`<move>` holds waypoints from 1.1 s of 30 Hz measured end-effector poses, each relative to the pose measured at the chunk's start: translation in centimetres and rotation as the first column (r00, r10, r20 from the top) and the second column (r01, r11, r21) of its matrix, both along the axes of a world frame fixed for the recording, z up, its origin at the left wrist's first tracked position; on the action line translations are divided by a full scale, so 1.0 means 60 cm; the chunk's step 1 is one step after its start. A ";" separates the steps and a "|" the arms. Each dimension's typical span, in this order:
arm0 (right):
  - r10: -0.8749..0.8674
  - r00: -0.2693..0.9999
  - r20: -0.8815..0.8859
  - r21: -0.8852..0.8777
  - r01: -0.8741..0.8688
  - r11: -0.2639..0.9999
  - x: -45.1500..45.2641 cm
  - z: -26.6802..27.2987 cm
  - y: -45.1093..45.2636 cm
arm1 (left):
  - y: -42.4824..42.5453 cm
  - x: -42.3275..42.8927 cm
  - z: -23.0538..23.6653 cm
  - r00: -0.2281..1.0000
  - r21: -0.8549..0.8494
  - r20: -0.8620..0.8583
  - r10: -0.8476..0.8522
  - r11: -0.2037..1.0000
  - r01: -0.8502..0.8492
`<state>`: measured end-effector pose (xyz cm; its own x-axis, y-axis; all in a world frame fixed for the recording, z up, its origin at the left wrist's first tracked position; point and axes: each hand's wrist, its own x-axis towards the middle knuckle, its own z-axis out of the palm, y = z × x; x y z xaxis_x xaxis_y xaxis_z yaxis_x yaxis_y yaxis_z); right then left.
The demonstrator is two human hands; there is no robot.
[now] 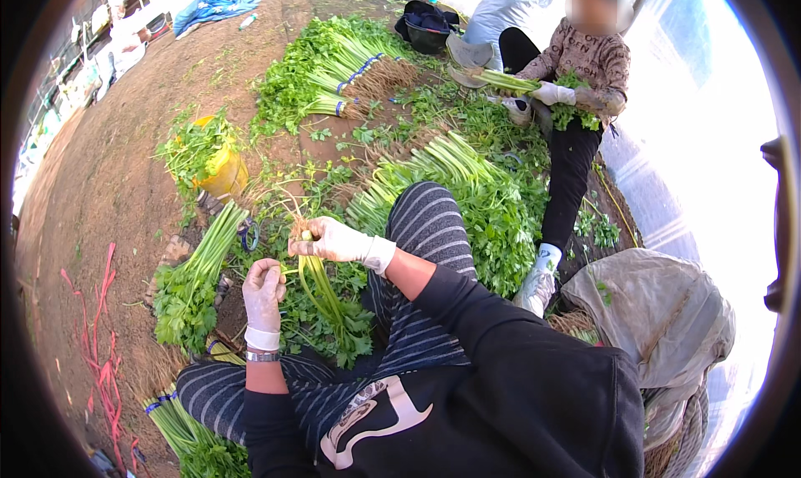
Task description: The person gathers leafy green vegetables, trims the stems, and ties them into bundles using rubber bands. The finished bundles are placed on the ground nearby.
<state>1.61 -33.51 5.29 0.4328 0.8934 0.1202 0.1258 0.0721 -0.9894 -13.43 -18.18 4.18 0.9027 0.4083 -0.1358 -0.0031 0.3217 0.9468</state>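
My right hand (331, 243), in a whitish glove, grips a small celery plant (325, 290) near its roots; its leaves hang down over my lap. My left hand (264, 290), gloved with a watch at the wrist, is beside it, its fingertips pinching a thin green stalk (288, 270). Left of both hands lies a loose bunch of celery (200, 271), leaves towards me. Close to its stalk ends is a roll of blue tape (249, 234). A large heap of celery (450, 190) lies beyond my striped knee.
Taped celery bundles (357, 77) lie further off, others (166, 409) at lower left. A yellow bucket (222, 171) holds leaves. Red strips (103, 340) lie on soil at left. A co-worker (585, 71) holding celery sits at upper right. A grey cloth cover (657, 303) is at right.
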 end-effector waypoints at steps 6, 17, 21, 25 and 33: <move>0.056 0.998 0.032 -0.056 -0.054 0.997 -0.008 0.011 -0.003 | 0.000 0.002 -0.002 1.000 -0.053 0.013 0.020 0.998 -0.019; 0.119 0.973 0.200 -0.329 -0.048 0.943 -0.023 0.033 -0.001 | -0.007 0.007 0.015 0.985 -0.121 0.041 0.168 0.979 -0.162; 0.126 0.982 0.141 -0.215 -0.094 0.972 -0.027 0.015 0.003 | 0.005 0.008 0.004 0.986 -0.133 0.068 0.149 0.981 -0.139; -0.052 0.998 -0.040 -0.139 0.046 0.989 -0.030 0.022 0.000 | -0.012 0.012 0.008 0.978 -0.153 0.196 0.073 0.987 -0.043; -0.204 0.942 -0.267 0.077 0.232 0.970 -0.011 -0.011 0.004 | -0.057 0.007 -0.018 0.878 0.071 -0.088 -0.470 0.876 0.477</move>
<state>0.92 -33.27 4.65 0.6440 0.7619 0.0685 -0.1054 0.1771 -0.9785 -13.02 -21.62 3.13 0.9812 -0.0527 -0.1858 0.1924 0.1845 0.9638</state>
